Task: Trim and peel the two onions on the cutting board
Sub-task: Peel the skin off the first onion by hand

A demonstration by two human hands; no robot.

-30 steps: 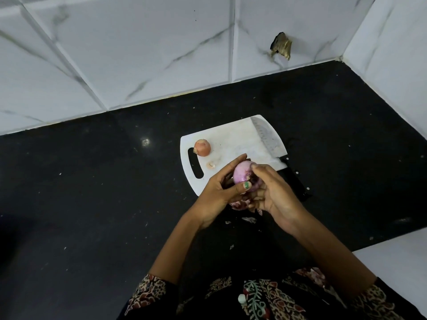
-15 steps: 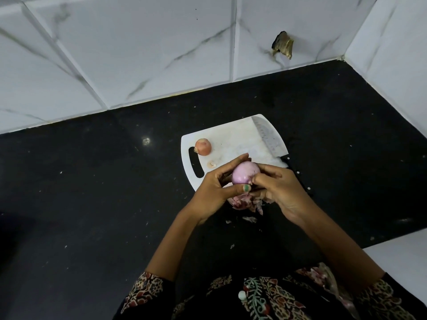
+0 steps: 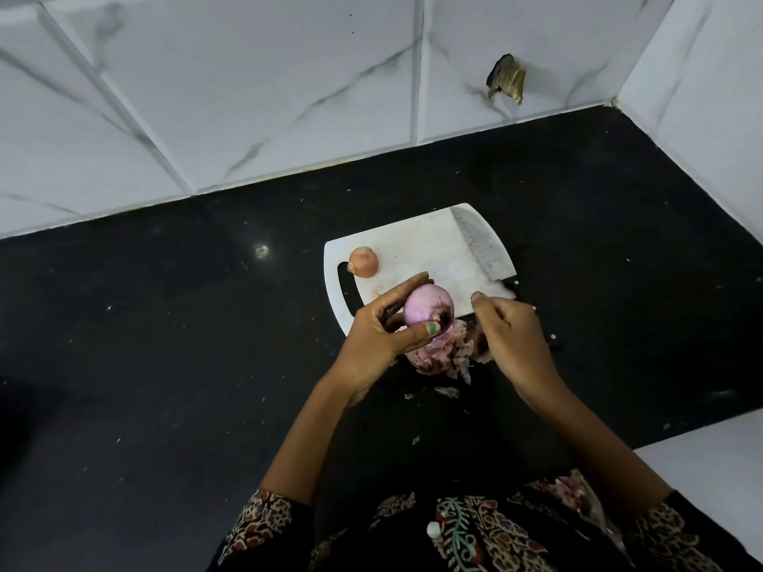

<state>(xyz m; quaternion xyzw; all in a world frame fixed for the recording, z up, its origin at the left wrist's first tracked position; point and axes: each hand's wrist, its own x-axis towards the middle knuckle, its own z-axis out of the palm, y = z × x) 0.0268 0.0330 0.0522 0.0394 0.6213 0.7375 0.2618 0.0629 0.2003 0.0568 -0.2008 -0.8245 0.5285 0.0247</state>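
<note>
My left hand (image 3: pixel 377 330) grips the peeled onion (image 3: pixel 427 305); my right hand (image 3: pixel 510 336), just beside it, curls loosely, seemingly pinching skin. Peelings (image 3: pixel 439 357) lie beneath both. The unpeeled onion (image 3: pixel 363 262) sits beyond my left hand on the board (image 3: pixel 417 249). Risk: reaching for the knife (image 3: pixel 481 247) blade-first, since my right hand hides its handle.

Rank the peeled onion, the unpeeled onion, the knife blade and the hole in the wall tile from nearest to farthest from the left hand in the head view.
1. Peeled onion: held in the left hand.
2. Unpeeled onion: on the board, near its handle slot.
3. Knife blade: on the board's right edge.
4. Hole in the tile: on the back wall, far right.
</note>
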